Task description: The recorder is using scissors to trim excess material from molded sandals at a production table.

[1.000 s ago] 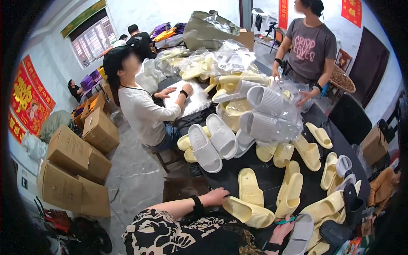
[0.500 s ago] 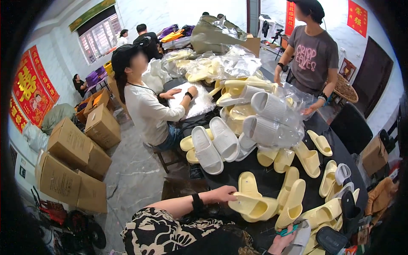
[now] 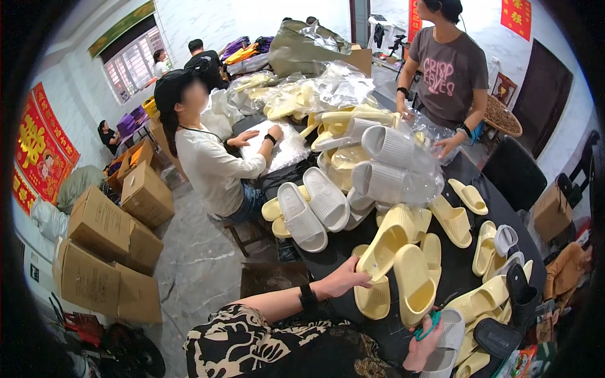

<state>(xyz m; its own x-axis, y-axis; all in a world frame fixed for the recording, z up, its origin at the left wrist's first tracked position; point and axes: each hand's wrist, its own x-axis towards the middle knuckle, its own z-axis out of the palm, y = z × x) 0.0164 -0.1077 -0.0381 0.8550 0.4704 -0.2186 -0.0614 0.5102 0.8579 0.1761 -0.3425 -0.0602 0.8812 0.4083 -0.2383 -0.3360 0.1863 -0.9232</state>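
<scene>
A pale yellow slide sandal (image 3: 382, 249) was held tilted above the dark counter (image 3: 466, 264), its heel end gripped by the left hand (image 3: 346, 277), whose fingers were closed around it. Just beside it a second yellow sandal (image 3: 413, 285) was seen, also raised, and under the two a third yellow sandal (image 3: 373, 297) lay flat on the counter near its edge. The right hand (image 3: 423, 337) was kept low at the near edge, its fingers closed on the teal handles of a pair of scissors (image 3: 428, 324), with a grey sandal (image 3: 449, 334) touching or just behind it. More yellow sandals were spread to the right, among them one pair (image 3: 486, 247) and a black sandal (image 3: 520, 296). Two white ribbed sandals (image 3: 312, 211) lay side by side further left on the counter. Beyond them, a heap of sandals wrapped in clear plastic bags (image 3: 391, 164) was piled in the middle. A seated person in a white top (image 3: 211, 167) was placed at the left side of the counter, both hands on a plastic bag, and a standing person in a grey T-shirt (image 3: 450, 72) was on the far side. Brown cardboard boxes (image 3: 104, 242) were stacked on the floor to the left.
</scene>
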